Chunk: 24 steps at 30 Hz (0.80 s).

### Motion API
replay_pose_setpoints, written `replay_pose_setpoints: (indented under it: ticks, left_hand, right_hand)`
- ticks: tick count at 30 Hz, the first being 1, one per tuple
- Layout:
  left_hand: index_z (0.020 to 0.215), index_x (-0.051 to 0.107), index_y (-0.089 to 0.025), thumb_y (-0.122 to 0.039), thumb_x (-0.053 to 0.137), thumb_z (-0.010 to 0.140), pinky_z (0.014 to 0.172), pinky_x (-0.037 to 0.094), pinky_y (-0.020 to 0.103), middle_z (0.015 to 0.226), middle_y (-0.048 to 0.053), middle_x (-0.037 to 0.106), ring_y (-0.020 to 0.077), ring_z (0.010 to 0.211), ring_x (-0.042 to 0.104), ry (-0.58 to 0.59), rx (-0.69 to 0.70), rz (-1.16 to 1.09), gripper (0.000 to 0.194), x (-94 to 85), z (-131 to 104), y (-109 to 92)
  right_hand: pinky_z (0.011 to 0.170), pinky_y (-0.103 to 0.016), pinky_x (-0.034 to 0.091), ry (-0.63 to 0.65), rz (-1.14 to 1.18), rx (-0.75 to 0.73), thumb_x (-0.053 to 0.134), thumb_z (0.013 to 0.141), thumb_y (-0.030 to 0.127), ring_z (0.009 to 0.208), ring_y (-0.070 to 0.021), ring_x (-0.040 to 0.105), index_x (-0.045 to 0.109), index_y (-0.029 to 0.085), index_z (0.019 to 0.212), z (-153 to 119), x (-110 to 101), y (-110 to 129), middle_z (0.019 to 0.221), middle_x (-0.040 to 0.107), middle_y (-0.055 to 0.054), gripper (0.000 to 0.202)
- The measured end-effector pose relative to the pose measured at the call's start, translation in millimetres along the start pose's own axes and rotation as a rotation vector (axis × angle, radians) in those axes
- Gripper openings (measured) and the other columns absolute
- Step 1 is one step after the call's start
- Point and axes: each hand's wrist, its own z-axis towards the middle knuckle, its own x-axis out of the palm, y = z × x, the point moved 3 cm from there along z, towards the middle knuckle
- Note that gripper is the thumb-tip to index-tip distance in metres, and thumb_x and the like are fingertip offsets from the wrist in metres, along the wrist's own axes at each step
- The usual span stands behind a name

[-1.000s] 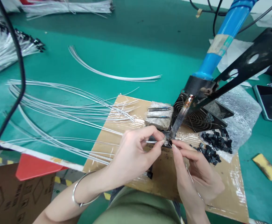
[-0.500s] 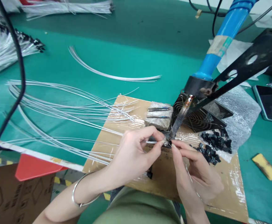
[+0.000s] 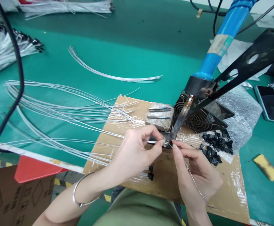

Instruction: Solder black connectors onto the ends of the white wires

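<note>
Near the middle, my left hand (image 3: pixel 139 153) pinches a thin white wire by its end, between thumb and index finger. My right hand (image 3: pixel 195 172) is closed on a strand of solder wire (image 3: pixel 193 180), which runs from its fingertips across the palm. Both sets of fingertips meet right under the tip of a soldering iron (image 3: pixel 180 121), fixed in a black stand with a blue handle (image 3: pixel 218 53). The joint between them is tiny and partly hidden by fingers. Two wires with black connectors (image 3: pixel 150 175) lie below my left hand.
More white wires (image 3: pixel 63 110) spread leftward over the brown board (image 3: pixel 228 188). Behind the hands are a grey block with metal rods (image 3: pixel 159 117) and a black fan (image 3: pixel 195 117). Black connectors (image 3: pixel 218 141) are piled at right, beside a yellow sponge (image 3: pixel 266 167) and a phone (image 3: pixel 272 103).
The hands stay almost in place at the iron tip. A dark spot between the fingertips no longer shows, and the solder wire's end is now visible there. The view has shifted slightly.
</note>
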Motion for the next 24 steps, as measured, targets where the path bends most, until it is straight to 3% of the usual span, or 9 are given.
replay_pose_setpoints:
  ticks: [8, 14, 24]
  left_hand:
    - [0.072, 0.063, -0.017, -0.027, 0.066, 0.08, 0.048, 0.031, 0.023, 0.065, 0.0, 0.06, 0.0106, 0.055, 0.046, 0.019, -0.107, -0.03, 0.014, -0.9, 3.6, -0.7]
    - [0.071, 0.063, -0.017, -0.026, 0.068, 0.078, 0.051, 0.035, 0.023, 0.064, 0.0, 0.059, 0.0108, 0.057, 0.047, 0.01, -0.111, -0.062, 0.012, -0.8, 5.6, -2.6]
    - [0.07, 0.064, -0.016, -0.018, 0.069, 0.077, 0.052, 0.038, 0.021, 0.067, 0.0, 0.066, 0.0095, 0.059, 0.053, 0.011, -0.077, -0.145, 0.009, -1.4, 6.5, -4.9]
  right_hand:
    - [0.08, -0.032, 0.065, -0.052, 0.014, 0.069, 0.077, 0.089, 0.022, 0.085, -0.0214, 0.08, 0.071, 0.021, 0.078, 4.6, 4.1, 8.2, 0.097, 0.083, -0.007, 0.013]
    - [0.081, -0.037, 0.067, -0.019, -0.02, 0.052, 0.076, 0.091, 0.026, 0.088, -0.0247, 0.081, 0.071, 0.021, 0.08, 3.8, 2.7, 6.1, 0.1, 0.084, -0.009, 0.013]
    - [0.081, -0.035, 0.066, -0.04, 0.009, 0.078, 0.075, 0.092, 0.027, 0.088, -0.0232, 0.081, 0.07, 0.021, 0.079, 5.1, 4.0, 10.8, 0.1, 0.083, -0.009, 0.015]
